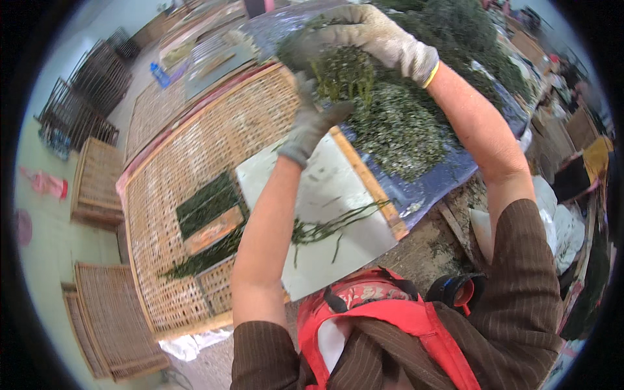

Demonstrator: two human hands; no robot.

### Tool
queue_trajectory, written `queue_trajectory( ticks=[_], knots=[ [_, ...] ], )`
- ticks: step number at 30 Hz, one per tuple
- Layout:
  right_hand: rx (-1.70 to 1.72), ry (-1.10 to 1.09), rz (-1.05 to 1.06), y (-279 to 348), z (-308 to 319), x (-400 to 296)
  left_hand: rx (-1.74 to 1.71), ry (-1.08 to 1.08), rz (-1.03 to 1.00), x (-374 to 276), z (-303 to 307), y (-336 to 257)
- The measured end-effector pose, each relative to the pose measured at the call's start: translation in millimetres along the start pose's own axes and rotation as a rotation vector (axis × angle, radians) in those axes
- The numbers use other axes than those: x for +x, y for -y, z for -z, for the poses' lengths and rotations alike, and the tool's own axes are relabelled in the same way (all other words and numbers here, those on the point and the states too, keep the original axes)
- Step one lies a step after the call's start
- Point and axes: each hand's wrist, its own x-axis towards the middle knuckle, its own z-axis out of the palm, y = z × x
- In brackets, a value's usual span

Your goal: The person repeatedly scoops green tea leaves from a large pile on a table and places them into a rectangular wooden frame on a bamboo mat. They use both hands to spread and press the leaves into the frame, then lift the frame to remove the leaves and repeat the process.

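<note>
My right hand [370, 36], in a white knit glove, reaches over dark green stringy plant material at the top, its fingers curled around some strands. My left hand [314, 117], in a grey glove, is over the edge of a woven bamboo tray [195, 141], thumb apart from the blurred fingers; whether it holds strands I cannot tell. A white board [341, 180] lies on the tray with loose green strands [321, 229] across it. Left of it are dark green rectangular layers [207, 204], a wooden block [214, 229] and a strip of strands [204, 261].
Small chopped green bits [399, 131] are heaped on a blue plastic sheet [429, 195] at the right. Bamboo trays [107, 317] lean at the left, below dark racks [97, 83]. A blue bottle [159, 74] stands beyond the tray. A black bucket [438, 287] stands by my right side.
</note>
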Motion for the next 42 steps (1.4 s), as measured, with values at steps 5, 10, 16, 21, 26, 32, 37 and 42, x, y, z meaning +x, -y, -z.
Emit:
queue_trajectory(
  ticks=[5, 10, 16, 21, 26, 32, 37, 42],
  knots=[
    [-0.085, 0.136, 0.017, 34, -171, 11, 0.330, 0.079, 0.321, -97, 121, 9],
    [-0.232, 0.427, 0.223, 11, -358, -13, 0.522, -0.027, 0.744, -246, 281, -31],
    [-0.485, 0.707, 0.184, 6, -462, -43, 1.238, -0.030, 0.877, -327, 327, -27],
    [-0.325, 0.237, 0.091, 9, -433, -80, 1.063, -0.275, 0.584, -350, 299, -18],
    [-0.275, 0.198, -0.214, 4, -431, -106, 0.808, -0.327, 0.529, -332, 250, -2],
    [-0.099, 0.189, -0.312, 3, -449, -76, 0.927, -0.330, 0.559, -321, 261, 10],
    [-0.268, 0.331, -0.330, -9, -409, -80, 1.092, -0.327, 0.657, -343, 300, -1],
    [-0.550, 0.553, -0.261, -16, -401, -81, 1.366, -0.206, 0.802, -342, 300, -12]
  ],
)
